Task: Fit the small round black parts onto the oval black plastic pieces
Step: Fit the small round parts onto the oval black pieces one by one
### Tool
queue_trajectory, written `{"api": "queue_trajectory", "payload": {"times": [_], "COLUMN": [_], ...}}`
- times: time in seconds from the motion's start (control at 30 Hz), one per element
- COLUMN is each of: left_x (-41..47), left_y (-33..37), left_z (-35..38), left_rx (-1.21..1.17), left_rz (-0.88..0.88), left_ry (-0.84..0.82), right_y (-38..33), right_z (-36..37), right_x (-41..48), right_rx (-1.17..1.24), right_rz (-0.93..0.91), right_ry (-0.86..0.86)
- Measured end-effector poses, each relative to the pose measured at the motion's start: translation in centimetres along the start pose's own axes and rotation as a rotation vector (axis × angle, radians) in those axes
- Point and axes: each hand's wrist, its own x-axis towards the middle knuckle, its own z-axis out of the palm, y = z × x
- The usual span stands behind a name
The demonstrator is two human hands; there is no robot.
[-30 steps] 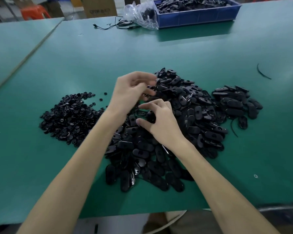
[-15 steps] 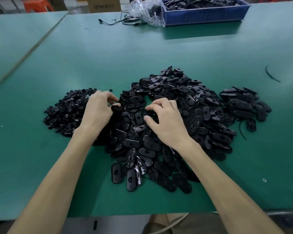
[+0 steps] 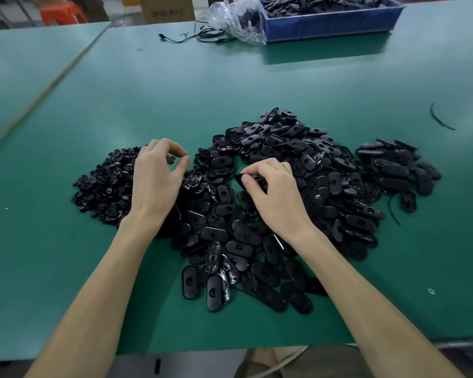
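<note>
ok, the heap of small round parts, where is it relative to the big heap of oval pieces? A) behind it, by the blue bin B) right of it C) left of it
C: the small round parts lie heaped left of the oval pieces; the smaller heap on the right is ovals too.

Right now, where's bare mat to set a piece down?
Free: the green mat between the pile of oval pieces and the blue bin; near-left strip before the pile of round parts; right of the small cluster. Crowded: centre, around left hand and right hand.
</note>
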Motion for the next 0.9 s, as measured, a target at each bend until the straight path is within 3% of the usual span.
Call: {"api": "queue_trajectory", "payload": {"times": [0.3,0.5,0.9], "left_x": [-2.3,-3.0,-2.9], "left_y": [3.9,4.4,3.9], "left_z": [1.2,1.6,1.9], "left_rx": [-0.435,-0.476,-0.461], "left_rz": [0.136,0.137,0.152], "left_ry": [-0.174,-0.255,-0.24], "right_y": [-0.1,0.1,0.1], "right_z": [-0.5,-0.4,-0.3], "right_x": [-0.1,0.1,0.2], "right_rx": [0.306,0.376,0.304], "right_rz": [0.031,0.045,0.098], "right_ry": [0.134,0.101,0.113]}}
